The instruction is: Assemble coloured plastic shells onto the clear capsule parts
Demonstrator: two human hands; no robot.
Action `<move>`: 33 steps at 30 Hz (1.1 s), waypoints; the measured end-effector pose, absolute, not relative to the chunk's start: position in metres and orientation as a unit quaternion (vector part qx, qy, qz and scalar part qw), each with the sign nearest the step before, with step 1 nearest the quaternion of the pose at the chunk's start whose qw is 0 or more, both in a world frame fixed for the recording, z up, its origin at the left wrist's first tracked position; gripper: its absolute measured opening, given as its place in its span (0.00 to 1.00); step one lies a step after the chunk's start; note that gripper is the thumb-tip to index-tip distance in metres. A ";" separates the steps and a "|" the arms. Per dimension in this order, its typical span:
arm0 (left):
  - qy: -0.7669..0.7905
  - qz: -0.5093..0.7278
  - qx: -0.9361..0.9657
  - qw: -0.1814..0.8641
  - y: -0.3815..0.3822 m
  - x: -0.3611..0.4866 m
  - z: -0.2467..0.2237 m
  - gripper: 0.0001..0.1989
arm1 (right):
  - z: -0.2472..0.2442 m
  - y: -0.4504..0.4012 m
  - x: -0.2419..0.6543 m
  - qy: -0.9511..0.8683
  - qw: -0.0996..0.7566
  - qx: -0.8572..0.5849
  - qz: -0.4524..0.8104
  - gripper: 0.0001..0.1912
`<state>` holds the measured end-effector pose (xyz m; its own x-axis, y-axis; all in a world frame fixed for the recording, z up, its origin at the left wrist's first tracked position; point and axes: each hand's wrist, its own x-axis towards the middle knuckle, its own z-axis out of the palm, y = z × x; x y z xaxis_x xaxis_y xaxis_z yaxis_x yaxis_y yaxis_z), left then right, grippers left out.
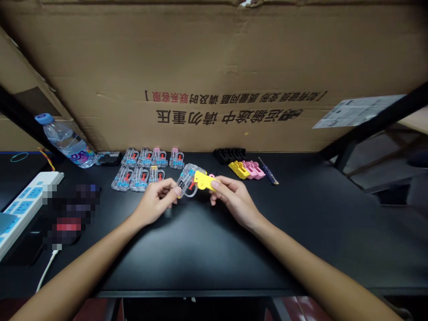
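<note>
Over the middle of the black table, my left hand [158, 201] pinches a clear plastic toy gun [190, 174] with a red trigger and blue parts. My right hand [236, 199] holds a yellow plastic piece [204, 181] between thumb and fingers. The yellow piece meets or overlaps the right side of the clear toy; whether they are joined I cannot tell. Behind my left hand lie two rows of similar clear toys [141, 177]. Beyond my right hand are yellow pieces [238, 169], pink pieces [253, 170] and black pieces [229, 154].
A screwdriver [268, 171] lies right of the pink pieces. At the left are a water bottle [69, 141], a white power strip [28, 200] and a blurred dark object with a white cable [47, 270]. A large cardboard box [207, 58] stands along the back of the table [200, 258].
</note>
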<state>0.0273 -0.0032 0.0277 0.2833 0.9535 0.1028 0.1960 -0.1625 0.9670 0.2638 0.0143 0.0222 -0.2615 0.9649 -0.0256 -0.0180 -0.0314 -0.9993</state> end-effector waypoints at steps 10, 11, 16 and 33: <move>0.444 0.397 0.669 0.445 -0.001 0.024 0.023 0.19 | 0.025 0.015 0.262 -0.590 0.408 -0.428 0.550 0.26; 0.440 0.377 0.674 0.457 -0.001 0.025 0.023 0.19 | 0.026 0.015 0.262 -0.602 0.386 -0.416 0.562 0.26; 0.450 0.418 0.657 0.437 0.000 0.025 0.025 0.22 | 0.029 0.014 0.263 -0.605 0.396 -0.430 0.541 0.25; 0.446 0.369 0.676 0.457 0.000 0.022 0.029 0.23 | 0.026 0.016 0.266 -0.615 0.359 -0.421 0.562 0.24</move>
